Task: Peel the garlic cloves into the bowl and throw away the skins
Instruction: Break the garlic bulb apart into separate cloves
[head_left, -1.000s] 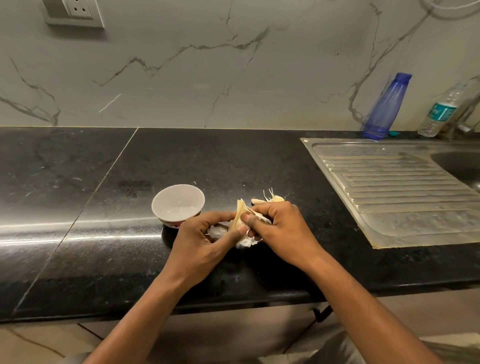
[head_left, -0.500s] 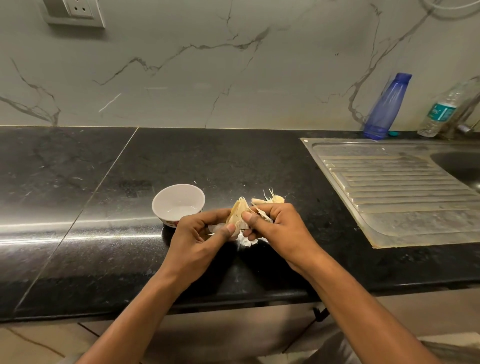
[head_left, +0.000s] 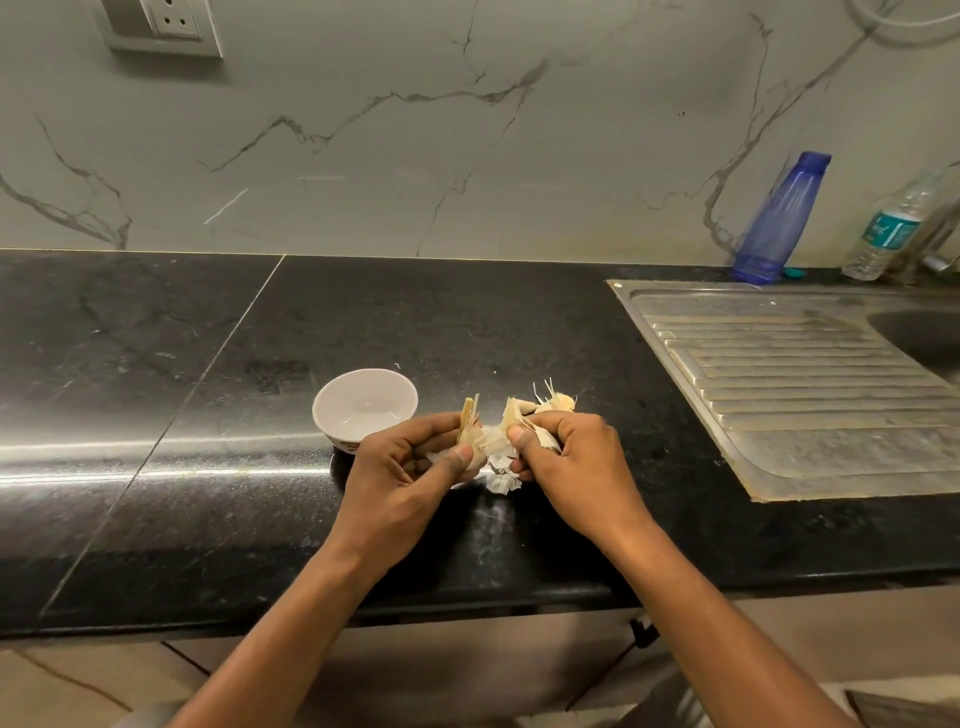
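Both hands are in over the front of the black desk (head_left: 208, 493), working close together. The left hand (head_left: 400, 470) has its fingers curled, thumb and forefinger pinching a pale garlic clove (head_left: 467, 423) that pokes up above the knuckles. The right hand (head_left: 574, 457) is curled just as tight, its thumb pressed onto a second garlic piece (head_left: 511, 413), tip also pointing up. A narrow gap shows between the two tips. White papery skins (head_left: 501, 483) bunch between the two thumbs and trail down to the desk under them. Just beyond the right knuckles sits a garlic stump (head_left: 560, 401) with wiry root hairs sticking up; whether it lies on the desk or is held, I cannot tell. So that's two garlic pieces in the hands and one stump behind. One small white bowl (head_left: 363, 405) stands on the desk just beside the left hand, up and to its left, its white inside facing up. Far right, one steel sink drainboard (head_left: 805, 379) is set into the desk. At the back wall stand two bottles: a blue bottle (head_left: 784, 218) and a clear water bottle (head_left: 891, 228).
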